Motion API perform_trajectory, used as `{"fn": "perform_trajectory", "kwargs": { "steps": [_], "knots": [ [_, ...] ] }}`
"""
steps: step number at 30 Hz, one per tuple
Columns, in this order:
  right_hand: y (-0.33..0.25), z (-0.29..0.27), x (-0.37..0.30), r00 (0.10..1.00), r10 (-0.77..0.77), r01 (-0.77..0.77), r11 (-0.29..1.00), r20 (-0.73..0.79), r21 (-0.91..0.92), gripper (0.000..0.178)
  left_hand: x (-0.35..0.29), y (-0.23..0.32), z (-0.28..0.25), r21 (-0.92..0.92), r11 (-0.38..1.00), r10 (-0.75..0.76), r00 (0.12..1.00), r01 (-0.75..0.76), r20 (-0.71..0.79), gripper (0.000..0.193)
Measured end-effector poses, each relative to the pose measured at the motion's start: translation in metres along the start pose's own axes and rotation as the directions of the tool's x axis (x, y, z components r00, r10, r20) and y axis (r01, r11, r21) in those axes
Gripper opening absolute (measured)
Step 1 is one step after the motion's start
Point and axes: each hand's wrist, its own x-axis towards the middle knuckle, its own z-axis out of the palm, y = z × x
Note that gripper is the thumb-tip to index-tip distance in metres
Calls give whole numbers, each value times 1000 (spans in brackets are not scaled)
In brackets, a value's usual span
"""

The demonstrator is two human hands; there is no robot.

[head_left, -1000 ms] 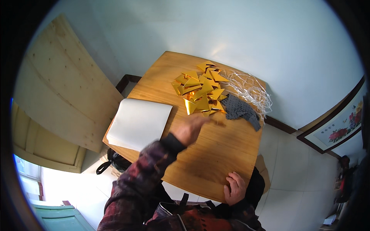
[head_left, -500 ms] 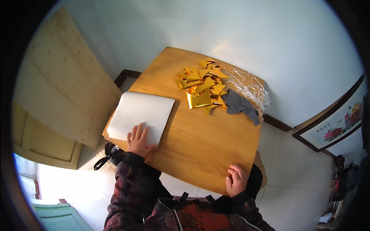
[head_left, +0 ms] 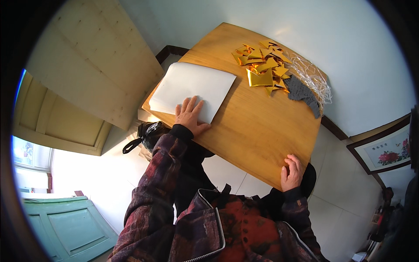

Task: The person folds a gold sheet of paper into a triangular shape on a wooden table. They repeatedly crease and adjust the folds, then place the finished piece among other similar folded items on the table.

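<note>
A white sheet (head_left: 192, 83) with rounded corners lies flat on the left part of the wooden table. My left hand (head_left: 190, 117) rests palm down on its near edge, fingers spread, holding nothing. My right hand (head_left: 292, 173) lies at the table's near right edge with loosely bent fingers and nothing in it. Toward the far right is a loose heap of shiny gold card pieces (head_left: 261, 78), many of them pointed. Beside them lie a dark grey knitted cloth (head_left: 302, 93) and a tangle of clear, whitish strands (head_left: 313, 78).
The wooden table (head_left: 257, 124) stands by a pale wall. Left of it leans a large wooden board (head_left: 96, 56), with a tied black bag (head_left: 150, 133) on the floor nearby. A teal door panel (head_left: 70, 222) is lower left, a framed flower picture (head_left: 384, 146) at right.
The view has shifted, so the table and everything on it appear higher and farther right. Both hands keep their places, the left on the white sheet and the right at the table edge.
</note>
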Motion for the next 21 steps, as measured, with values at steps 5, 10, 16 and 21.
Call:
{"fn": "perform_trajectory", "kwargs": {
  "steps": [5, 10, 16, 21],
  "knots": [
    [0, 0, 0, 1000, 14, -14, 1000, 6, 8, 25, -1, 13, 4, -2, 999, -52, 999, 52, 0, 95],
    [0, 0, -1, 1000, 16, -16, 999, -3, 29, 26, -4, 20, 14, 24, 999, -31, 998, 33, -61, 85],
    [0, -1, 0, 1000, 2, -1, 1000, -15, 25, 27, -9, 5, 23, 3, 993, 118, 987, -119, -111, 65],
    [2, 2, 1, 998, -7, 6, 1000, -70, -2, 25, -12, 10, 17, -35, 987, 150, 980, -156, -128, 39]
  ]
}}
